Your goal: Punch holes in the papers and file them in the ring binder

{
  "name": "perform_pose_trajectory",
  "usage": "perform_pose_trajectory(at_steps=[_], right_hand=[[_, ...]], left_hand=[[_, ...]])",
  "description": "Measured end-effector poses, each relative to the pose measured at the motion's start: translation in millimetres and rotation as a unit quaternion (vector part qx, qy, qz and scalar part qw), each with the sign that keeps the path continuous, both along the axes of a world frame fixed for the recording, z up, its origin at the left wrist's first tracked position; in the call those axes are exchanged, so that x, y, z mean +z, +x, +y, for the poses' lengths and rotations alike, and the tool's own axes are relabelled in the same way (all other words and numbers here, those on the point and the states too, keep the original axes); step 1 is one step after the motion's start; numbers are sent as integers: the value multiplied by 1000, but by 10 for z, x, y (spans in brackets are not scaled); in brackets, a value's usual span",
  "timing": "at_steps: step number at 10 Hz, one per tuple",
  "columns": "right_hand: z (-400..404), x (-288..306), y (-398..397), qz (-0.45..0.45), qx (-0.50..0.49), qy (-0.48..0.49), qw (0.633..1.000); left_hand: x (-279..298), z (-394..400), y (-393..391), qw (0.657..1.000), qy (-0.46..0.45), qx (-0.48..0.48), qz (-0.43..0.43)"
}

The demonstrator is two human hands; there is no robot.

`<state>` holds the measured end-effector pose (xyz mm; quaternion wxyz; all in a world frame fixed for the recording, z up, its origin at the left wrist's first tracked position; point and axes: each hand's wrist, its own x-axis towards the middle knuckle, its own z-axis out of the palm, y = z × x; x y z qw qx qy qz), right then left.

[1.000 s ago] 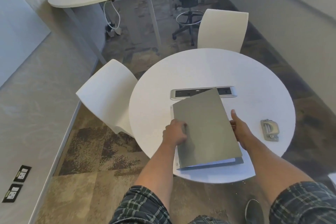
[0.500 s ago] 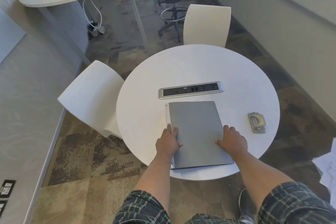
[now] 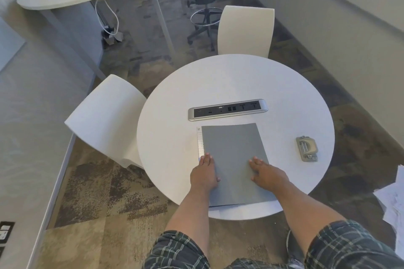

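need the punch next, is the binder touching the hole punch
Apart. The head view shows bare white table between the closed binder and the hole punch to its right.

Two bare forearms run down to the left hand (image 3: 204, 176) and right hand (image 3: 270, 176); no rings or watch show; short sleeves (image 3: 341, 247) in dark plaid (grey-green ground, pale crossing lines) cover both upper arms at the bottom edge.

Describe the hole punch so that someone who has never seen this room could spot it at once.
Find the round white table with the silver power strip set in its middle. The hole punch lies near the table's right edge, right of the grey binder under both hands. It is the only small metallic grey object there, with nothing touching it.
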<state>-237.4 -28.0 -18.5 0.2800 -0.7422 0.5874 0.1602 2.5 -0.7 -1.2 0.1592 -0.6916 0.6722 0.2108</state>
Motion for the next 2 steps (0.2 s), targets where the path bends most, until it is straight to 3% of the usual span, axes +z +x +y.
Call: perform_pose_trajectory(at_steps=[2], right_hand=[[-207, 409, 162, 72, 30, -112, 991]], left_hand=[[452, -222, -49, 998, -51, -20, -18]])
